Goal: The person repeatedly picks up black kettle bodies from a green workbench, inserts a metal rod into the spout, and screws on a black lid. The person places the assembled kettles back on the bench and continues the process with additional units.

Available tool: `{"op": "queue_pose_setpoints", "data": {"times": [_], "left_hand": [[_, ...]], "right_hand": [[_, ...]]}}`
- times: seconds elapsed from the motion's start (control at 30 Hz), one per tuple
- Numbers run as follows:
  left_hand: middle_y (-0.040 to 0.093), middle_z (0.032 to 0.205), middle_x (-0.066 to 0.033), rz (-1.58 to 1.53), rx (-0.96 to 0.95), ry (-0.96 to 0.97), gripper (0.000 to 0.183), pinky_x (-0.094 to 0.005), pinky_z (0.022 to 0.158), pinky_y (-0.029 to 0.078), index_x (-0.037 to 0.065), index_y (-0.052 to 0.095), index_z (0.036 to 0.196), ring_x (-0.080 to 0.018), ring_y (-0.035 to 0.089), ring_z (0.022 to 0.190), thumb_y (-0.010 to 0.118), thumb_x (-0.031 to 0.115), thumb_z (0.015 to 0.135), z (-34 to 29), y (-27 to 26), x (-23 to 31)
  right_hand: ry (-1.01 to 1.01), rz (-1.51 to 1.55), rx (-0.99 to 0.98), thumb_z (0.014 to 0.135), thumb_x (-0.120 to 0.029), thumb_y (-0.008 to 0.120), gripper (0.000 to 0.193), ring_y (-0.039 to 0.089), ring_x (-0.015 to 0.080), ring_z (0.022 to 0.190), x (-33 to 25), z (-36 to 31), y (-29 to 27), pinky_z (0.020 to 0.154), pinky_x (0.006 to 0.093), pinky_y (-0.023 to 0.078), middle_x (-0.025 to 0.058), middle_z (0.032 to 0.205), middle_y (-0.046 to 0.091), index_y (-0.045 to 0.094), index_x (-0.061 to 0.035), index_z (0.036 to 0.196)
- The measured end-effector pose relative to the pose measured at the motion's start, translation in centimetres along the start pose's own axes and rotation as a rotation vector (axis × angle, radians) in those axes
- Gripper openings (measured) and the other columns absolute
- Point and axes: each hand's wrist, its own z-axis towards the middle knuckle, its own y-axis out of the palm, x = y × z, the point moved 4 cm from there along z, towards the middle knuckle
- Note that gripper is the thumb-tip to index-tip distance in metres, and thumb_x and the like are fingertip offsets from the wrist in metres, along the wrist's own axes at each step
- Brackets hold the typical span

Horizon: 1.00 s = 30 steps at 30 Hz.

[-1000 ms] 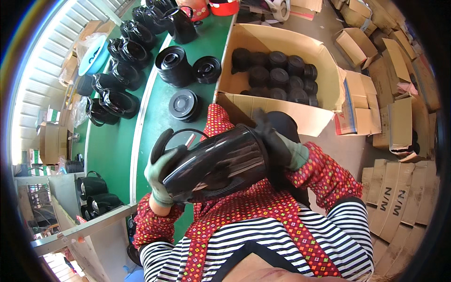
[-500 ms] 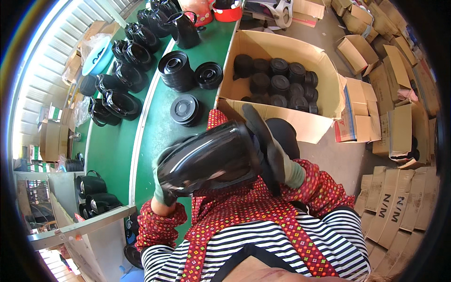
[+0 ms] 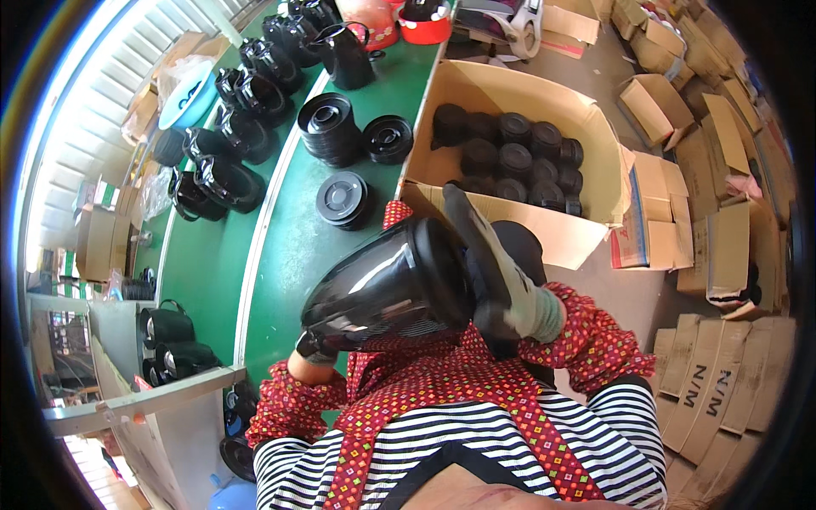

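A glossy black jug (image 3: 365,293) lies tilted across my front, above the near edge of the green table. My left hand (image 3: 314,353) holds its left end from behind; the fingers are mostly hidden by the jug. My right hand (image 3: 501,276), in a grey and black glove, lies flat against the jug's right end, with fingers stretched out. A black round rim (image 3: 438,263) shows at that end, beside the palm. Nearest on the table are a short stack of black discs (image 3: 342,197), a taller stack (image 3: 327,132) and a third one (image 3: 388,138).
An open cardboard box (image 3: 518,81) with several black round parts adjoins the table's right edge. Black jugs (image 3: 229,183) line the green table (image 3: 289,246) on the left. Flattened cartons (image 3: 714,382) lean at the lower right. A metal frame (image 3: 161,399) stands at the lower left.
The jug has turned, so more of its right end shows. My right hand has tipped more upright against it. My left hand is now more hidden behind the jug.
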Motion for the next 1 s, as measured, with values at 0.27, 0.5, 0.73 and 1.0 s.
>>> {"op": "queue_pose_setpoints", "data": {"times": [0.27,0.5,0.73,1.0], "left_hand": [[0.061,0.147,-0.0125,-0.641,-0.010,-0.326,0.062,-0.0431,0.115,0.049,0.008,0.052,0.152,-0.0270,0.061,0.133,0.075,0.028,0.098,1.1,3.4,0.4],[0.063,0.143,-0.0199,-0.249,0.236,0.060,0.067,-0.0429,0.110,0.054,-0.003,0.052,0.149,-0.0298,0.064,0.129,0.062,0.045,0.103,1.1,-1.8,1.9],[0.077,0.114,-0.0159,0.294,0.445,-0.077,0.033,-0.0395,0.097,0.058,-0.001,0.074,0.122,-0.0257,0.074,0.107,0.067,0.007,0.091,2.1,-1.8,4.6],[0.063,0.144,-0.0211,0.820,0.253,0.264,0.108,-0.0485,0.108,0.046,0.003,0.051,0.154,-0.0367,0.064,0.127,0.098,0.040,0.065,-0.5,1.9,14.0]], "right_hand": [[-0.397,-0.365,-0.047,0.082,-0.051,0.081,0.082,0.039,0.0504,0.147,-1.1,0.4,0.7,0.120,0.0584,0.033,0.0302,0.158,0.040,0.058,-0.0074,0.147],[0.000,0.214,0.458,0.104,-0.045,0.057,0.069,0.055,0.0281,0.138,4.6,-1.6,0.5,0.116,0.0416,0.043,0.0208,0.152,0.053,0.048,0.0036,0.152],[0.268,0.747,0.579,0.110,-0.048,0.045,0.066,0.066,0.0270,0.126,11.5,-4.3,1.7,0.110,0.0432,0.054,0.0162,0.143,0.064,0.046,0.0006,0.155],[0.341,0.235,0.238,0.104,-0.050,0.065,0.073,0.068,0.0235,0.120,8.6,-2.9,-1.1,0.105,0.0368,0.056,0.0168,0.139,0.064,0.050,0.0027,0.151]]}}
